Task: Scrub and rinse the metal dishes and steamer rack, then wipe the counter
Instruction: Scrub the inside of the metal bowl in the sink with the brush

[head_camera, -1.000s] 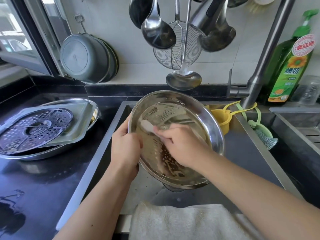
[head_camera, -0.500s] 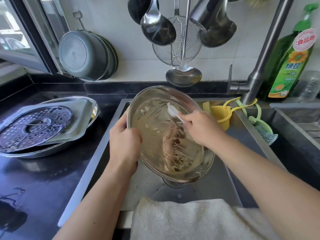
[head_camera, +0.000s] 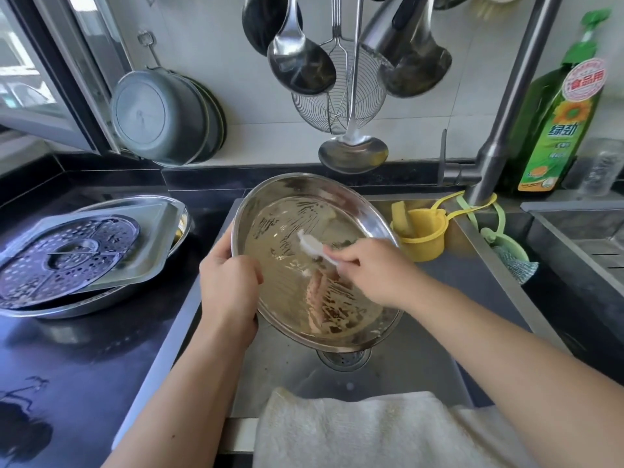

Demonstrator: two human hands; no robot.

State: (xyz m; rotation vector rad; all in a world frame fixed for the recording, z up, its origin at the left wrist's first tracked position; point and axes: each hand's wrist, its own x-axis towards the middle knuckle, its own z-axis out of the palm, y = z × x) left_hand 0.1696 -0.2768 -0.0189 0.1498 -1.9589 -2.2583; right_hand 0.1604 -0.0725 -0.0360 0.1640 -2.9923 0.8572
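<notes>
Head view: your left hand [head_camera: 229, 285] grips the tilted metal dish [head_camera: 354, 211] over the sink [head_camera: 422, 376]. Your right hand [head_camera: 374, 268], holding a white scrubber [head_camera: 312, 246], has swept back toward the dish's centre. Brown residue remains low down, so scrubbing isn't finished.

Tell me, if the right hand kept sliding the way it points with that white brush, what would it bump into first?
Probably the metal dish itself. The right hand points up and left, with the white brush on the dish's soapy inside, so it should meet the dish's far left wall. Depth is hard to judge.
</notes>
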